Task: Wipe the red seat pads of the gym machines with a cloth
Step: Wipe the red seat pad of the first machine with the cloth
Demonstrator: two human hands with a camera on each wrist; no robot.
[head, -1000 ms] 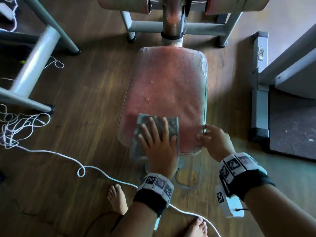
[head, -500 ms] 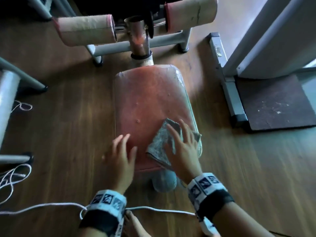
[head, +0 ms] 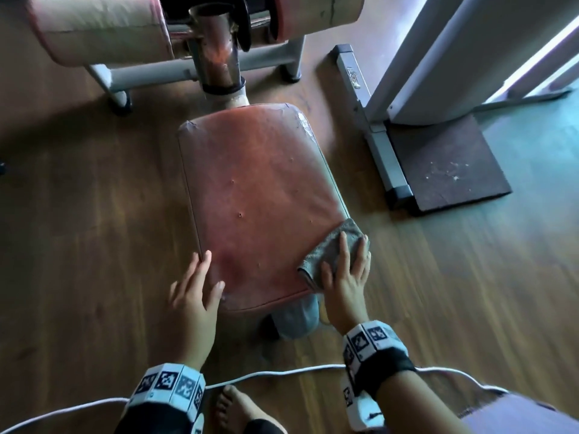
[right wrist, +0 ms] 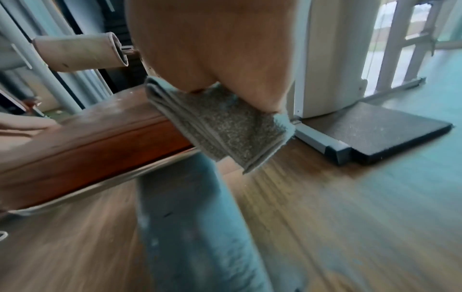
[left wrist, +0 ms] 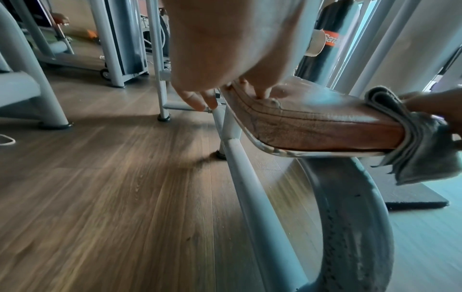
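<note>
Head view: right hand (head: 344, 286) flat-fingered on folded nubby grey cloth (head: 332, 249) over cracked red seat pad (head: 257, 195).

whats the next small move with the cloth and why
Probably sweep the right hand with the grey cloth forward along the red seat pad. The cloth sits at the near right corner, partly draped over the edge, and the left hand rests on the near left corner.
</note>
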